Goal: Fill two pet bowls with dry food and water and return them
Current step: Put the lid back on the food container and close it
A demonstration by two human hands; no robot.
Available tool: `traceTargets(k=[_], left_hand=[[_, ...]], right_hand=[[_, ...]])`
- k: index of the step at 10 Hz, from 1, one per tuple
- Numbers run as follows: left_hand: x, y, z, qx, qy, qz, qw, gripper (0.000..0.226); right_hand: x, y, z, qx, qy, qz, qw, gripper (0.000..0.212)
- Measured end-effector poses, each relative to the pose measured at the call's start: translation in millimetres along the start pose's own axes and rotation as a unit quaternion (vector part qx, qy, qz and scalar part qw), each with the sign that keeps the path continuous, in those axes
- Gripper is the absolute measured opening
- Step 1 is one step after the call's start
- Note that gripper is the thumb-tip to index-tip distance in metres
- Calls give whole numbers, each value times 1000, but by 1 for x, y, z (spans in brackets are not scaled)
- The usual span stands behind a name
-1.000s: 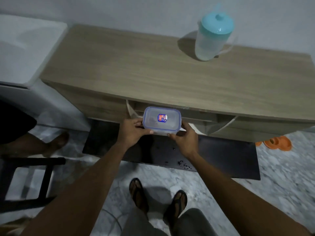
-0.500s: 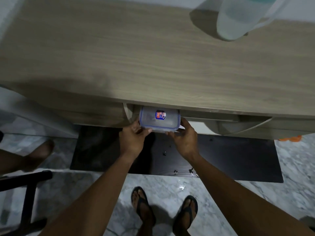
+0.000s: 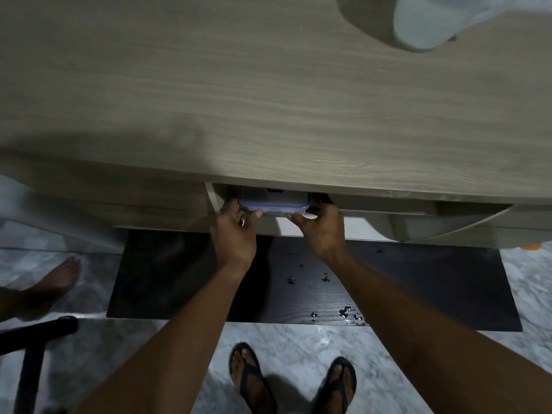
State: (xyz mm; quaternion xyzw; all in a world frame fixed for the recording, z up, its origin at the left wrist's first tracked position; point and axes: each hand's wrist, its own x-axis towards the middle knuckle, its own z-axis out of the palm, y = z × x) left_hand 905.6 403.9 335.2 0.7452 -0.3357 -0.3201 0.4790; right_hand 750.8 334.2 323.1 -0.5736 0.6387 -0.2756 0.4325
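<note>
1. The clear plastic container (image 3: 276,205) is half hidden under the counter (image 3: 268,100) edge, at the mouth of the open compartment below.
2. The left hand (image 3: 236,234) and right hand (image 3: 321,231) each pinch one short end, so the grip is clamped on the container.
3. It looks light, stiff and smooth, so likely slippery. The lid rim seems the surest hold.

Bare left forearm (image 3: 185,324) and right forearm (image 3: 403,309), bare left hand (image 3: 236,234) and right hand (image 3: 321,231), near feet in black flip-flops (image 3: 249,380) — dark Y-shaped straps — toes showing.
</note>
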Motion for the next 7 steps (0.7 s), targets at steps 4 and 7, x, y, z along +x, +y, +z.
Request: traceTargets(k=[4,7], left_hand=[[16,18,13,50,32,-73,996,46],[-41,34,-15,79,-36,-96,992,72]], right_hand=[[19,-4,11,16,17,51,998,30],[-45,-26,-28,40,-33,82,995,77]])
